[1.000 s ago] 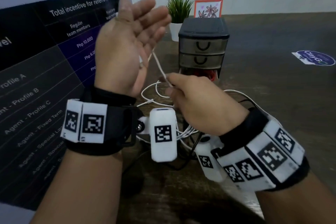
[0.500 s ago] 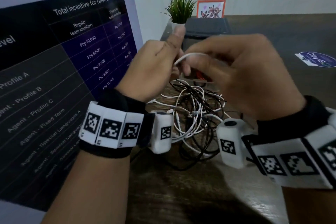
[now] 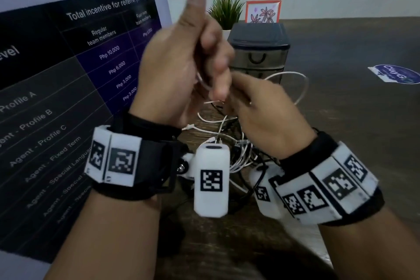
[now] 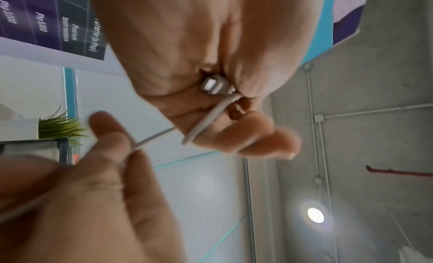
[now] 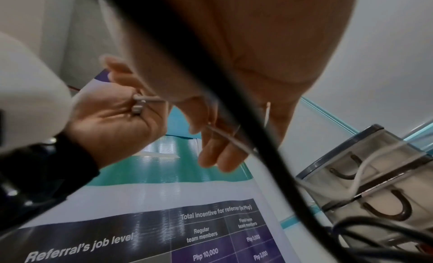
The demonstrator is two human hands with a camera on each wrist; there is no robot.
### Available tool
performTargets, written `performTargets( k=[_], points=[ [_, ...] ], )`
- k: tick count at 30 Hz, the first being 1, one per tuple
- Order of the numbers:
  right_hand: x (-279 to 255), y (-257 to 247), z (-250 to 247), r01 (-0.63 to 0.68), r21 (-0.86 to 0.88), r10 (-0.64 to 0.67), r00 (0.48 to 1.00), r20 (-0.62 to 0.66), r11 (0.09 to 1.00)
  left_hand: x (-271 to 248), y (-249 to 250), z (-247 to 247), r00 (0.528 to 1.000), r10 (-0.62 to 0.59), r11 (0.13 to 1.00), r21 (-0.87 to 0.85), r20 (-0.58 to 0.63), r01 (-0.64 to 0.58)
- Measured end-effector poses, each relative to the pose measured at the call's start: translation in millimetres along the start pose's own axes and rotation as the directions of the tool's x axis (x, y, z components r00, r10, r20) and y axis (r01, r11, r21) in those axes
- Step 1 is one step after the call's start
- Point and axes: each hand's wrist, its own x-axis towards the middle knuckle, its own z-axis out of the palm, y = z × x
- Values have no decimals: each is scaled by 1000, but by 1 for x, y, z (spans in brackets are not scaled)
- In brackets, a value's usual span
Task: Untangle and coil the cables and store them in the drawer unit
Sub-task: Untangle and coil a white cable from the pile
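- Half a second back, both hands met high over the pile, pinching one white loop; now left hand point(image 3: 181, 70) raised with thumb up, right hand point(image 3: 261, 116) dropped lower and to the right of it.
- White cable point(image 4: 206, 122) now laid once around the left fingers point(image 4: 234, 135): first turn of a coil, judging by the wrap.
- Means winding has begun on one cable only; untangling of the rest not yet done.
- Left fingers curled narrow, plug point(image 4: 211, 84) tucked against the palm, cord looped over the fingers.
- Right fingers point(image 4: 112, 137) closed in a tight pinch on the same white cable, feeding it taut toward the left hand.
- Free length of that cable arcing out to the right in the head view, in front of the drawer unit point(image 3: 259, 52), then down to the tangle point(image 3: 238, 150) of white and black cords on the table point(image 3: 341, 143).
- Drawer unit just behind the tangle, upper two drawers closed; lowest one hidden behind the hands.
- Likely risk: trailing length snagging in the pile as wraps are added.
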Motion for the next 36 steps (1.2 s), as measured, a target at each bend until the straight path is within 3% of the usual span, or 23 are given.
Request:
performTargets(
  k=[4, 5, 7, 10, 14, 19, 23, 31, 36],
  points=[
    [-7, -9, 0, 20, -57, -5, 966, 259, 998, 9, 0, -19, 966, 162, 981, -73, -200, -179],
    [-8, -10, 0, 36, -54, -18, 955, 296, 998, 11, -1, -25, 952, 207, 976, -25, -225, -218],
    [-9, -13, -2, 52, -11, -46, 948, 314, 999, 14, -4, -36, 929, 284, 941, 254, -236, -223],
    [-9, -18, -10, 81, 22, -84, 973, 214, 996, 13, -10, -42, 956, 244, 739, 669, -163, -75],
    [-10, -24, -26, 232, 80, -226, 971, -71, 969, 8, -11, -31, 994, 54, 647, 761, -100, 42],
    [-8, -22, -30, 310, 151, -233, 893, -386, 939, -1, -1, -3, 985, -171, 725, 678, 1, 125],
    [-5, -18, -28, 330, 155, -209, 832, -515, 931, -4, -4, 1, 961, -205, 870, 485, 186, 92],
    [2, -8, -8, 298, 379, -108, 887, -449, 876, 2, -3, -4, 957, -182, 978, 139, 227, 153],
    [3, 3, 10, 147, 406, -20, 953, -301, 902, 6, 0, -8, 980, -16, 988, -149, 197, 46]
  ],
)
